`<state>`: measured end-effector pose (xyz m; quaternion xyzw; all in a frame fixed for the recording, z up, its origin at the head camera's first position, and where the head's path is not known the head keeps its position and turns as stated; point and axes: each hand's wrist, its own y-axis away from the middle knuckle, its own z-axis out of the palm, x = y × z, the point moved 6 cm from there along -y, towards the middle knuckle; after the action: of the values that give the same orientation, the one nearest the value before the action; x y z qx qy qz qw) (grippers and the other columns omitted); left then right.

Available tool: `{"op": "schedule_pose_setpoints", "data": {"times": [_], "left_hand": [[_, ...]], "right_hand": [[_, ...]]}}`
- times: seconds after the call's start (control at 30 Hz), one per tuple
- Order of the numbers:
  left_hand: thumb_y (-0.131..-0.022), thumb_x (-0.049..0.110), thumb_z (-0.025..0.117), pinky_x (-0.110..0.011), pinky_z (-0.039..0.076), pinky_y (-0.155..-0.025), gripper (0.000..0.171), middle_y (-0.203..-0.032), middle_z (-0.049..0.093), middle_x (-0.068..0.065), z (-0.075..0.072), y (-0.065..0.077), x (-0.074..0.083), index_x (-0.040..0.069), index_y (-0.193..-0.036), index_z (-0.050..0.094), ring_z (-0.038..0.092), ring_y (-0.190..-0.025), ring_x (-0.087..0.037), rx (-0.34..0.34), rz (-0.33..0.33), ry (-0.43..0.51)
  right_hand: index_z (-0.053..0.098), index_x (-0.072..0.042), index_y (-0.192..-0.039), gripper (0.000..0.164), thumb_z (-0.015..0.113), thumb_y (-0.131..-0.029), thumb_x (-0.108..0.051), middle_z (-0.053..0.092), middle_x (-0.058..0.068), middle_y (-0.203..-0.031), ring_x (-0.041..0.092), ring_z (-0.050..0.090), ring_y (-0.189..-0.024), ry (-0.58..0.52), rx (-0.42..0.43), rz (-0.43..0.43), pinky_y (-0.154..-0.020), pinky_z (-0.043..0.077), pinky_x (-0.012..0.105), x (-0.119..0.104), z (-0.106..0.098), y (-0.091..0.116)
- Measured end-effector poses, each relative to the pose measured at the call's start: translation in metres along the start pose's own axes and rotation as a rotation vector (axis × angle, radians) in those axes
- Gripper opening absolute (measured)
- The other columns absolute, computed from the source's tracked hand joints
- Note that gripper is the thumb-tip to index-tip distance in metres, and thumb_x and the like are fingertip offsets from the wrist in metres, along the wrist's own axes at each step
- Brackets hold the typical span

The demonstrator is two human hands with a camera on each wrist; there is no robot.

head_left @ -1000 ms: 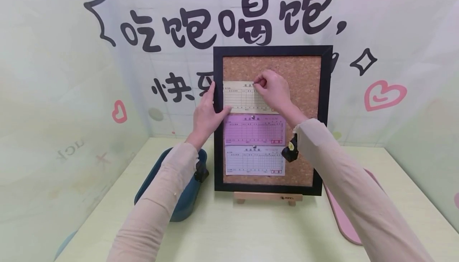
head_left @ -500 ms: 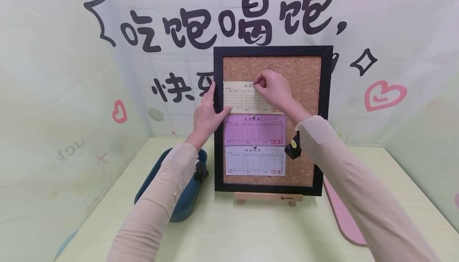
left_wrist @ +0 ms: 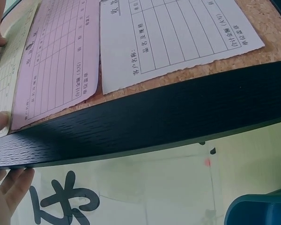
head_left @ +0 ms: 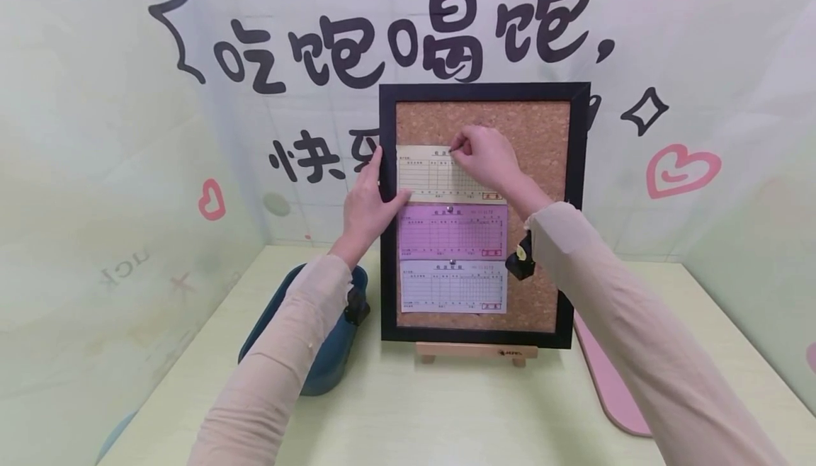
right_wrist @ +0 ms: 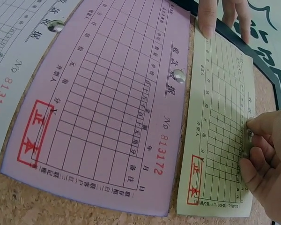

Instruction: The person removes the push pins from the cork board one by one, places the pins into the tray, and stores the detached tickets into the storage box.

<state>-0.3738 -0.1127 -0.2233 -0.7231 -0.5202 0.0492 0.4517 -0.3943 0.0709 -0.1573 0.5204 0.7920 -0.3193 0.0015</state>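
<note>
A black-framed cork board stands upright, bearing a yellow receipt slip, a pink one and a white one, stacked downward. Silver thumbtacks hold the pink and white slips; the pink slip's thumbtack shows in the right wrist view. My left hand grips the frame's left side, thumb over the yellow slip's lower left corner and fingers behind the frame. At that slip's top middle, my right hand pinches a thumbtack, mostly hidden by the fingers.
A small wooden easel supports the board on the pale table. Left of it stands a deep blue bin, partly behind my sleeve. A flat pink board lies at the right under my right forearm. A printed backdrop rises close behind.
My right wrist and forearm have shifted slightly to the right and up, while the fingertips stay at the top of the yellow slip. The left hand has kept its place.
</note>
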Motion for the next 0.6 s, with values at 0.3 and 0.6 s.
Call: {"op": "schedule_pose_setpoints", "data": {"times": [0.3, 0.6], "left_hand": [[-0.078, 0.032, 0.069, -0.042, 0.046, -0.079, 0.082, -0.131, 0.047, -0.017, 0.0, 0.001, 0.001, 0.007, -0.143, 0.025, 0.055, -0.101, -0.031, 0.007, 0.006, 0.016], [-0.078, 0.031, 0.068, -0.043, 0.047, -0.073, 0.082, -0.131, 0.047, -0.018, -0.001, 0.002, 0.002, 0.007, -0.143, 0.025, 0.057, -0.09, -0.033, 0.015, 0.009, 0.016]], "right_hand": [[0.067, -0.003, -0.091, 0.015, 0.058, -0.085, -0.014, 0.064, 0.01, -0.083, 0.02, 0.057, -0.074, -0.075, 0.114, 0.048, -0.071, 0.044, 0.033, 0.001, -0.001, 0.006], [0.066, -0.004, -0.091, 0.015, 0.058, -0.086, -0.017, 0.06, 0.006, -0.076, 0.015, 0.053, -0.061, -0.235, 0.121, 0.155, -0.059, 0.04, 0.024, 0.008, 0.005, 0.006]]}}
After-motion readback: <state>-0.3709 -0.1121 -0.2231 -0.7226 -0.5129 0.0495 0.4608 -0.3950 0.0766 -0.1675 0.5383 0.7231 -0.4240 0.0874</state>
